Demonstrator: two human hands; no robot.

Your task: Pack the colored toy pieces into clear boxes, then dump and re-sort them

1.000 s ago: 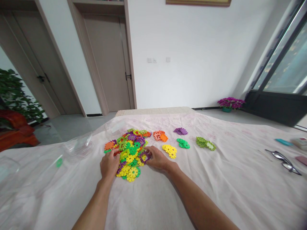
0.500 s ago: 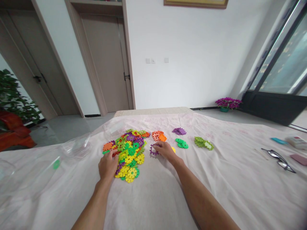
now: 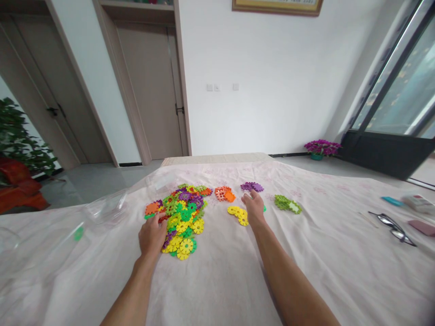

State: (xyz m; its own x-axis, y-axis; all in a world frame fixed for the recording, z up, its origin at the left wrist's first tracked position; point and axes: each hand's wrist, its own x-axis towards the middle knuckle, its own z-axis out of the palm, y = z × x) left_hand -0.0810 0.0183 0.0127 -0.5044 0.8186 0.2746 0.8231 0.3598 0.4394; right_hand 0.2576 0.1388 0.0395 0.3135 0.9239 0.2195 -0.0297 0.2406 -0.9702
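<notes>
A mixed pile of plastic building pieces, yellow and green notched discs with purple, orange and lime square ones, makes up the heap [image 3: 185, 219] in front of me. My left hand [image 3: 152, 233] rests against its left side, fingers slightly apart on the pieces. Further right, my right hand [image 3: 254, 206] hovers just in front of the purple square pieces [image 3: 252, 186], its fingers apart and holding nothing I can see. It covers most of the green discs [image 3: 264, 208]. Several yellow discs [image 3: 238, 214] lie to its left, orange square pieces [image 3: 224, 194] beyond those, and lime square pieces [image 3: 287, 203] to its right.
Clear plastic containers [image 3: 107, 208] stand on the left of the cloth-covered table [image 3: 210, 280]; one has a green tab [image 3: 78, 233]. Eyeglasses [image 3: 392, 227], a dark pink item [image 3: 421, 227], a blue item [image 3: 392, 200] and a whitish pack [image 3: 418, 202] lie at the right.
My right hand has moved right and away from me, and the purple square piece it held now lies with the purple group. The yellow discs are uncovered. My left hand has stayed put.
</notes>
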